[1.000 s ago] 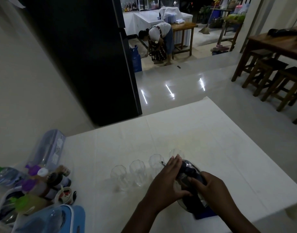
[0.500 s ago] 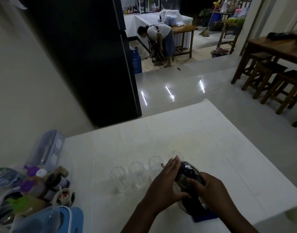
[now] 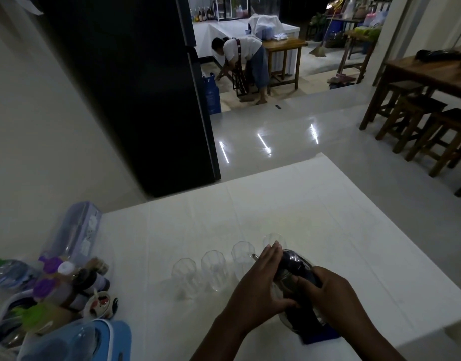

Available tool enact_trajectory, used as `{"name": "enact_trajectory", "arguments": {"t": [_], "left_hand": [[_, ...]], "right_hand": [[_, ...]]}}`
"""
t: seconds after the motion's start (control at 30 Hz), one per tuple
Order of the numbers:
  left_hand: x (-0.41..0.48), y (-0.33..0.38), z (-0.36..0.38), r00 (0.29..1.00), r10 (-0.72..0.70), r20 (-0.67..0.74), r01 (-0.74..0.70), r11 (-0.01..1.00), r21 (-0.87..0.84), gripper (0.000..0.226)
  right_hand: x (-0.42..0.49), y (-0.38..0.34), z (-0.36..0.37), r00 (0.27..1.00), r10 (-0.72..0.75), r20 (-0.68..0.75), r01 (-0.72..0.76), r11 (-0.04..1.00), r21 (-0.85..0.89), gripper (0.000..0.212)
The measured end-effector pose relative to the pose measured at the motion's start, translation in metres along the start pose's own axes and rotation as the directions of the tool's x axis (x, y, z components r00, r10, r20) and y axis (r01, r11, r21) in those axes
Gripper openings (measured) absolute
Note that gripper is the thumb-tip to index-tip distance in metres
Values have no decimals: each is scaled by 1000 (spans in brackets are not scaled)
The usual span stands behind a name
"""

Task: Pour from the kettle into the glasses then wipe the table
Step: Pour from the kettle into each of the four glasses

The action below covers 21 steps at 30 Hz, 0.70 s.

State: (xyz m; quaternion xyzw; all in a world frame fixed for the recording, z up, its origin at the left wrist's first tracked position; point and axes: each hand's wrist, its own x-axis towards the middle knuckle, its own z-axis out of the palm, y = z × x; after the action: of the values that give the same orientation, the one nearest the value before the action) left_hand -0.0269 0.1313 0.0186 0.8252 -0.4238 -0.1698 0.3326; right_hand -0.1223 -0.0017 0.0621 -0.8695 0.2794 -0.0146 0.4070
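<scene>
Several clear glasses stand in a row on the white table [image 3: 315, 217]: the leftmost glass [image 3: 183, 276], two in the middle [image 3: 213, 269] [image 3: 242, 256], and the rightmost glass [image 3: 272, 239] partly behind my fingers. A dark kettle [image 3: 294, 267] with a glass body is tilted to the left, its thin spout tip over the third glass. My left hand [image 3: 260, 285] presses on the kettle's lid and side. My right hand [image 3: 328, 295] grips its handle. A blue cloth [image 3: 326, 336] lies under the kettle, mostly hidden.
Bottles and jars [image 3: 62, 285] crowd the table's left edge, with a clear container [image 3: 75, 230] and a blue-lidded box [image 3: 94, 340]. A black fridge [image 3: 133, 87] stands beyond. Wooden stools [image 3: 419, 126] are at the right. A person [image 3: 247, 58] bends over far back.
Both hands and the kettle have stayed nearly in place over the glasses. The view has shifted slightly. The person at the back has moved a little.
</scene>
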Motion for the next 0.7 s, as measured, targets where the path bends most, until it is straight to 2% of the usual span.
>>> {"name": "enact_trajectory", "arguments": {"t": [0.23, 0.57, 0.7], "left_hand": [[-2, 1, 0, 1000, -4, 1, 4, 1000, -7, 103], [-1, 5, -1, 1000, 0, -7, 0, 1000, -3, 105], [-1, 4, 0, 1000, 3, -12, -3, 1000, -4, 105]], "right_hand": [[-1, 2, -1, 1000, 12, 19, -12, 1000, -17, 21], [-4, -4, -9, 1000, -4, -2, 4, 999, -42, 28], [-4, -4, -10, 1000, 1, 19, -1, 1000, -23, 14]]}}
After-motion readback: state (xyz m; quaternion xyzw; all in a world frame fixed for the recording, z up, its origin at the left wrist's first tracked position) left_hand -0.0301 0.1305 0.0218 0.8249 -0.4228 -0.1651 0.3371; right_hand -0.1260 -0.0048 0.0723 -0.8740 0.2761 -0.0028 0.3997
